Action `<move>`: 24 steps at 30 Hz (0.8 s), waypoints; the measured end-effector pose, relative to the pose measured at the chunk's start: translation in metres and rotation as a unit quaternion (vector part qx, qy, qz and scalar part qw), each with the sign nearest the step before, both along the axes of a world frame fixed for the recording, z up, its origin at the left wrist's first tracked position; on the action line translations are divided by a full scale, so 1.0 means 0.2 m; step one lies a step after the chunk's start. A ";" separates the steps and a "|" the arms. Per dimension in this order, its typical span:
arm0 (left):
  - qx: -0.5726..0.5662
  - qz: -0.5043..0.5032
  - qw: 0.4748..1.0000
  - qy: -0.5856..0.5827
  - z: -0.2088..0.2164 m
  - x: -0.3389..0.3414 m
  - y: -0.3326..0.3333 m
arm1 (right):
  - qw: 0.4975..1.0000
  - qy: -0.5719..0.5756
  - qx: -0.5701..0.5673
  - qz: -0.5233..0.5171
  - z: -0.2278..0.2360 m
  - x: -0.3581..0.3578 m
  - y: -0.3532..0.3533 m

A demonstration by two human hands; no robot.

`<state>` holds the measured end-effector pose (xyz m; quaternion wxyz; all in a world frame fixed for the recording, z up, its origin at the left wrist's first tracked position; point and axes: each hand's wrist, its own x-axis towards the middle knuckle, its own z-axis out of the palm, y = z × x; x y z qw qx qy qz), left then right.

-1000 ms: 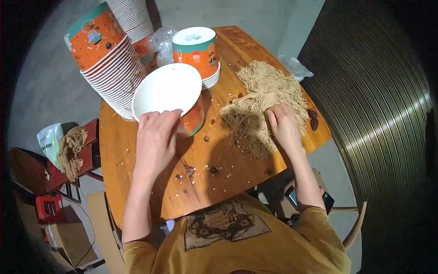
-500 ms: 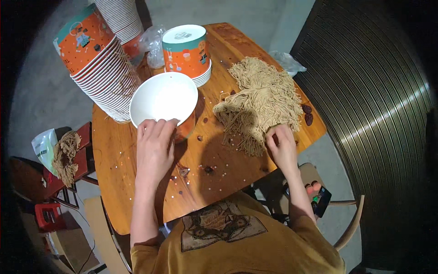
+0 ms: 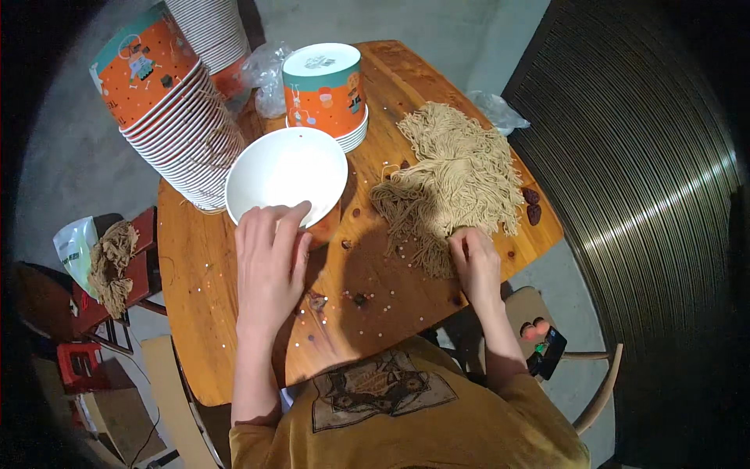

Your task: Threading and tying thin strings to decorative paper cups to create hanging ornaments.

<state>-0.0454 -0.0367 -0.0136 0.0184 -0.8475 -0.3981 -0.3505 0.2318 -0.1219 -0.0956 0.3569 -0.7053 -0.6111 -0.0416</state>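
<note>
A white-lined paper bucket (image 3: 287, 168) with an orange outer wall stands at centre left, its mouth facing up toward me. My left hand (image 3: 269, 254) is at its near rim, fingers bent over the edge and thumb lower on the outside. To the right lies a heap of thin beige strands (image 3: 461, 164); I cannot tell whether they are noodles or yarn. At its near edge my right hand (image 3: 476, 262) is closed in a pinch on some strands, the fingertips partly hidden.
Behind stands an upside-down bucket stack (image 3: 324, 90); a tall leaning stack (image 3: 183, 125) is at left. Dark red dates (image 3: 533, 205) lie right of the heap. White specks dot the wooden table (image 3: 226, 313). A clear plastic bag (image 3: 269, 78) and a ridged metal shutter (image 3: 633, 187) are beyond.
My right hand has drawn slightly toward me along the strands' near edge. My left thumb and index finger have spread a little at the bucket rim. The view has shifted slightly.
</note>
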 end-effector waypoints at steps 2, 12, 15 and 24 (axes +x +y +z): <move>0.036 0.005 0.999 -0.019 0.01 0.00 -0.04 | 0.998 0.062 0.028 0.007 0.02 -0.07 -0.02; -0.555 -0.161 0.726 -0.372 -0.17 0.13 -0.36 | 0.859 0.458 -0.040 0.225 0.22 -0.53 0.01; -0.560 -0.167 0.695 -0.418 -0.18 0.06 -0.37 | 0.867 0.423 -0.031 0.261 0.21 -0.60 0.06; -0.532 -0.089 0.777 -0.323 -0.19 -0.07 -0.38 | 0.909 0.356 -0.031 0.214 0.20 -0.57 0.13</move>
